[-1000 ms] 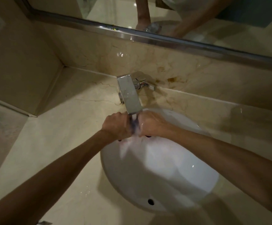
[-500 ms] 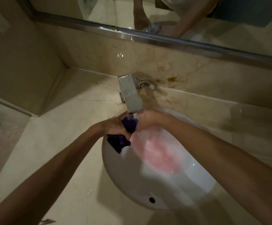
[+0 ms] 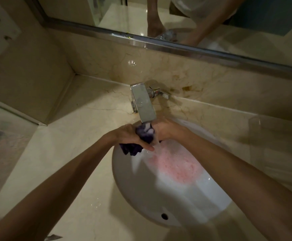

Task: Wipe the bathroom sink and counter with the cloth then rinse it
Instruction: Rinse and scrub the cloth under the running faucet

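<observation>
A dark purple cloth (image 3: 146,133) is bunched under the square chrome faucet (image 3: 142,102), with water running onto it. My left hand (image 3: 129,135) grips the cloth from the left, and a loose end hangs below it over the basin rim. My right hand (image 3: 167,128) holds the cloth from the right. The white oval sink (image 3: 141,188) lies below, with pink-tinted foamy water pooled at its back half. The beige marble counter (image 3: 82,145) surrounds the basin.
A mirror (image 3: 176,18) with a metal frame runs along the back wall and reflects the person's arms. The overflow hole (image 3: 164,216) sits at the basin's near wall. A wall plate (image 3: 0,30) is on the left wall. Brown stains mark the backsplash right of the faucet.
My hands were tight together hiding the cloth a second ago; now they have parted slightly, the cloth shows with an end hanging down, and pink water has pooled in the basin.
</observation>
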A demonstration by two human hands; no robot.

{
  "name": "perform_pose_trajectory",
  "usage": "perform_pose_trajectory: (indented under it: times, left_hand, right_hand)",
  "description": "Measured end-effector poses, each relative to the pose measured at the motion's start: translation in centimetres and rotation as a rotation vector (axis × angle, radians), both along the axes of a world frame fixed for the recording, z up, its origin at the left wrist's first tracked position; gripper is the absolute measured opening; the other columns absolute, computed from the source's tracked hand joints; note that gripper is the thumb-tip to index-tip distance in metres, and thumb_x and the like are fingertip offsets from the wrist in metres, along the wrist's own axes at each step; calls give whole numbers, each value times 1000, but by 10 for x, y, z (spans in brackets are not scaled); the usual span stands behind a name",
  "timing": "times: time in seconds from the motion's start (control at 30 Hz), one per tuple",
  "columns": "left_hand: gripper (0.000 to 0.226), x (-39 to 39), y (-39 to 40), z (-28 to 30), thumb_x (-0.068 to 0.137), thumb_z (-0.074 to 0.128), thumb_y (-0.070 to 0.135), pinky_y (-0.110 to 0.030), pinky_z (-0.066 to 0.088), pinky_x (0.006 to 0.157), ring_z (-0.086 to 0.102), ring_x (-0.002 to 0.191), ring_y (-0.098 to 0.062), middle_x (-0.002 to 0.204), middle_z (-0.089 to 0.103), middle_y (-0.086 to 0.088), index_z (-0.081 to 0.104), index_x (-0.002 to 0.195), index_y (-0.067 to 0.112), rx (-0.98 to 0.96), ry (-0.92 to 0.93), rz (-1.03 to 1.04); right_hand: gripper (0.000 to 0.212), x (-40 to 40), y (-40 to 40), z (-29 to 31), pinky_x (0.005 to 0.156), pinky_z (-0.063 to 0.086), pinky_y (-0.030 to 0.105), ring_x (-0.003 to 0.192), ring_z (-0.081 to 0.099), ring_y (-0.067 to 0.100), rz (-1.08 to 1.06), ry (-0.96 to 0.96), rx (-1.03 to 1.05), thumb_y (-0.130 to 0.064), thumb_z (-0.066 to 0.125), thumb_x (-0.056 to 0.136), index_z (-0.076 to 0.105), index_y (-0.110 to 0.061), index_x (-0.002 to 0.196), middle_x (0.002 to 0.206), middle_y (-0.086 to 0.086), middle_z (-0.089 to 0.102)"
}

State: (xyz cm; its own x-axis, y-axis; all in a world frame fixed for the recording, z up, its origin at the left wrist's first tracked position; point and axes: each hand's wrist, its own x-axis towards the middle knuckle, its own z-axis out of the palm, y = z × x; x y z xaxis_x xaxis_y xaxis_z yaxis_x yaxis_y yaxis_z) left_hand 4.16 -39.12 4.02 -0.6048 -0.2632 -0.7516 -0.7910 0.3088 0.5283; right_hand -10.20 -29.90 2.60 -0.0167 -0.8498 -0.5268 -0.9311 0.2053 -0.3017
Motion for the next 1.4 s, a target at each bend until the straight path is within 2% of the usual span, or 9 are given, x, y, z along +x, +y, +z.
perform_pose_trajectory:
  times: [0.13,0.3,0.5,0.73,0.83,1.0,1.1,1.17,1.4]
  left_hand:
    - [68,-7,1,-4,42,90,59,-30,56,83,70,85,-14,92,74,6,69,99,27,-126,73,-15]
    - [95,-19,2,-11,45,90,53,-32,46,101,57,109,-14,117,61,9,54,128,22,-285,134,-172]
    - [43,-11,2,-18,66,87,27,-31,53,87,66,89,-18,98,71,-4,71,102,10,-386,227,-258]
    - [45,-7,-11,-17,67,81,38,-33,56,81,66,81,-21,95,71,-9,65,98,10,-434,257,-302]
    - [38,-4,-5,-16,76,78,35,-24,52,78,64,76,-15,89,71,-5,68,101,8,-482,303,-401]
    - [36,-6,0,-18,92,59,24,-39,57,91,70,90,-18,91,75,-2,59,123,6,-443,568,-232]
    - [28,-3,0,-19,89,67,29,-29,57,81,69,90,-18,106,70,-6,66,112,14,-563,484,-415]
    - [33,5,-4,-13,86,71,29,-26,55,77,68,89,-22,110,67,-10,64,115,15,-635,527,-446]
    - [56,14,-21,-21,90,62,21,-38,57,79,66,98,-30,121,65,-13,40,141,13,-897,849,-917]
  right_hand:
    - [21,-5,5,-1,86,55,40,85,58,23,-69,-91,-39,-8,75,83,67,-6,102,83,-3,56]
    - [87,-14,12,-6,77,58,38,89,64,18,-243,-162,-118,-54,87,34,57,-19,107,98,-7,64]
    - [99,-26,26,-1,77,51,29,99,57,15,-364,-330,-93,-38,100,47,42,-17,126,114,-3,55]
    - [41,-27,47,-5,86,56,27,107,69,17,-717,-997,-6,-38,80,81,68,-23,118,111,-3,74]
    - [70,-23,51,-21,101,51,37,113,68,21,-1090,-1211,128,-73,62,78,67,-20,122,121,2,72]
    - [28,4,59,-36,67,60,33,78,72,24,-1371,-1424,68,-33,57,100,67,-11,114,100,12,76]
    - [79,4,61,-38,100,48,62,130,53,45,-1193,-1677,344,-68,62,84,58,-12,140,141,21,58]
    - [99,1,59,-33,100,49,57,137,46,45,-945,-1816,561,-74,65,76,46,-8,148,147,25,49]
    - [72,-10,51,-9,73,60,33,85,70,15,-687,-1539,688,-11,93,60,55,-8,122,95,6,72]
